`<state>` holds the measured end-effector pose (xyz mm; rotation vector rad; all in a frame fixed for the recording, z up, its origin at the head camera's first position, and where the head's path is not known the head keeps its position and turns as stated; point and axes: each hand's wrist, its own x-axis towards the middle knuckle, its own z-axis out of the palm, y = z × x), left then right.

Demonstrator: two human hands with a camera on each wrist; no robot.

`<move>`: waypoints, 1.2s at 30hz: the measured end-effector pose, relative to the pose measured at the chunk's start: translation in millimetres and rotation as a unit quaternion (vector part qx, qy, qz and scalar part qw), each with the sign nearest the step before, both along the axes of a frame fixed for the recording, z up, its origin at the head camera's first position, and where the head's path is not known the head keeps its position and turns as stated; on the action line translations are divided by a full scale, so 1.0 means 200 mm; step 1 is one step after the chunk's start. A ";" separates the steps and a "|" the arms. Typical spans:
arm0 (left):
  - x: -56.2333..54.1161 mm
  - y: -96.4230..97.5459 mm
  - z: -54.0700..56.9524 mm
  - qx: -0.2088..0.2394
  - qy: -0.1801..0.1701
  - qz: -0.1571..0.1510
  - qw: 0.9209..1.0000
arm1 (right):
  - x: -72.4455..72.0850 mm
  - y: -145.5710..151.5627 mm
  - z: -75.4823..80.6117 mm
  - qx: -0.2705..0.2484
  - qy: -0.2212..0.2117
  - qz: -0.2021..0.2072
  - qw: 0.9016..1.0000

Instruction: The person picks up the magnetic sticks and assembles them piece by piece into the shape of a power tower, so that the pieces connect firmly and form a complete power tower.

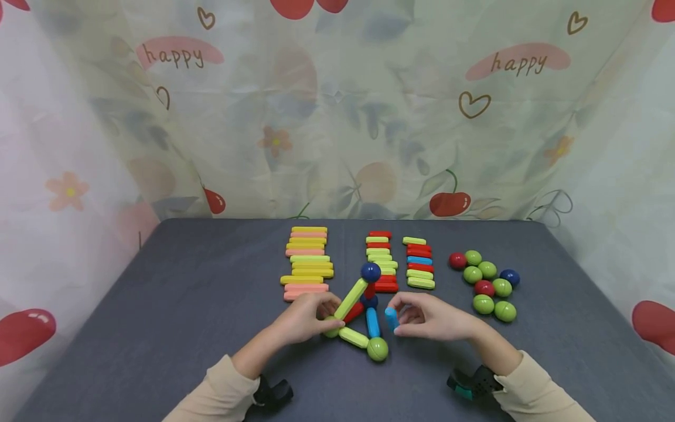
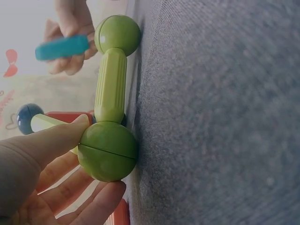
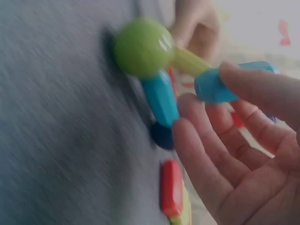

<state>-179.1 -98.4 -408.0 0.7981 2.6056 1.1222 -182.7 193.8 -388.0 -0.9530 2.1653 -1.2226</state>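
Observation:
My left hand (image 1: 304, 318) pinches a green ball (image 2: 108, 159) between thumb and fingers, at the left corner of a magnetic stick-and-ball frame. A lime stick (image 1: 354, 337) joins that ball to another green ball (image 1: 377, 349) at the front. From there a blue stick (image 1: 372, 322) runs back to a dark blue ball (image 1: 371, 301). A slanting lime stick (image 1: 350, 299) rises to a second dark blue ball (image 1: 371, 272) at the top. Just right of the frame, my right hand (image 1: 433, 316) holds a loose blue stick (image 3: 215, 86) between thumb and fingers, apart from the frame.
Behind the frame lie a column of yellow, pink and lime sticks (image 1: 307, 246) and two columns of shorter sticks, mostly red and lime (image 1: 420, 274). Several loose green, red and blue balls (image 1: 484, 287) sit at the right. A printed curtain (image 1: 337, 117) hangs behind the dark tabletop (image 1: 158, 328).

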 end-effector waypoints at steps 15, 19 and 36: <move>-0.01 -0.01 -0.01 0.015 0.007 0.007 1.000 | 0.07 -0.11 -0.05 -0.019 0.057 -0.005 0.998; -0.01 -0.02 -0.01 0.018 0.004 0.006 1.000 | 0.08 -0.11 -0.05 -0.013 0.057 -0.012 0.998; -0.01 -0.03 -0.02 0.020 0.000 0.000 1.000 | -0.01 0.09 0.00 0.020 0.127 -0.118 0.985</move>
